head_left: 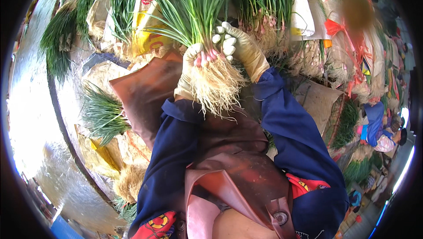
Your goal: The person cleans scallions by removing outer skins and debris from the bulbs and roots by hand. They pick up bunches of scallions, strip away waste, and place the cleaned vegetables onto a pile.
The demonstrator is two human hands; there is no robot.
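Between my gloved hands, a bunch of spring onions stands upright, green leaves away from me and long pale roots hanging toward me. Its small pinkish bulbs show in the middle. My left hand is closed round the bunch's left side at the bulbs. On the other side, my right hand has its fingers curled against the stems just above the bulbs. Both cream gloves have whitish fingertips. A brown apron covers my lap below the roots.
More spring onions lie in bundles ahead, some on pale sacks. At left are another leafy bundle and a wet grey floor. Red plastic ties hang at right. Another person sits farther off at right.
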